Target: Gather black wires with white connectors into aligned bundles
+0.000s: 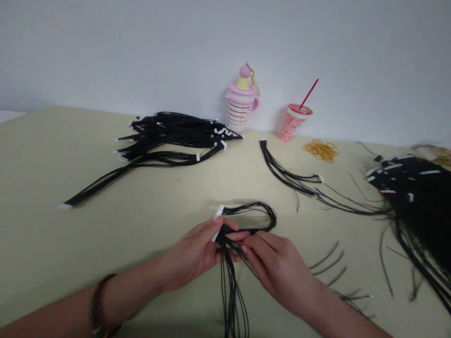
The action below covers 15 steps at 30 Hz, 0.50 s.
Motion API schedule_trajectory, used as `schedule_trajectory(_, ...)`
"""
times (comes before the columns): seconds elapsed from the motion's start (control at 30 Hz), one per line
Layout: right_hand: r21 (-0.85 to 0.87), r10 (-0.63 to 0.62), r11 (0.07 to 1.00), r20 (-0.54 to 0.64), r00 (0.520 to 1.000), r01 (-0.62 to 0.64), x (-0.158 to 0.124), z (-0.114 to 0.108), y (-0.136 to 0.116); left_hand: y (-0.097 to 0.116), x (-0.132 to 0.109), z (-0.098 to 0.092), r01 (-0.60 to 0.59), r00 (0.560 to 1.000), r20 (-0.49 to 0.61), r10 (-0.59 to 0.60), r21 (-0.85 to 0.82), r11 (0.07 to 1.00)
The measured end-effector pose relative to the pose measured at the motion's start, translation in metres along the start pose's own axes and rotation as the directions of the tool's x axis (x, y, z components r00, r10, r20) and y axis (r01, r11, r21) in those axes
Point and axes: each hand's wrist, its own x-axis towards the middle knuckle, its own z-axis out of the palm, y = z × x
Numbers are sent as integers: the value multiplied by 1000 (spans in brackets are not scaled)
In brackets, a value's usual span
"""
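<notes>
My left hand (pixel 192 253) grips a bundle of thin black wires (pixel 259 210) near a white connector (pixel 218 217), pinching it between thumb and fingers. My right hand (pixel 278 270) is closed on the same bundle just beside my left hand, and the fingertips of both hands nearly touch. Above my hands the wires curve into a loop, and below them long strands hang down toward the table. A second, looser wire bundle (pixel 292 178) lies on the table beyond my right hand.
A large pile of wire bundles (pixel 165 136) lies at the back left, and a dark heap (pixel 416 197) sits at the right. A cupcake-shaped pink mug (pixel 241 105), a pink cup with a red straw (pixel 294 122) and yellow rubber bands (pixel 320 150) stand by the wall.
</notes>
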Motion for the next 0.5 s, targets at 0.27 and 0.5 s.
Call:
schedule_trajectory(0.27, -130, -95, 987, 30, 995, 98, -2, -6, 5, 0, 0, -2, 1, 1000, 4, -1, -29, 1000)
schedule_trajectory(0.5, 668, 177, 711, 130, 975, -219, -3, -41, 12, 8, 0, -1, 178, 983, -34, -179, -27, 984)
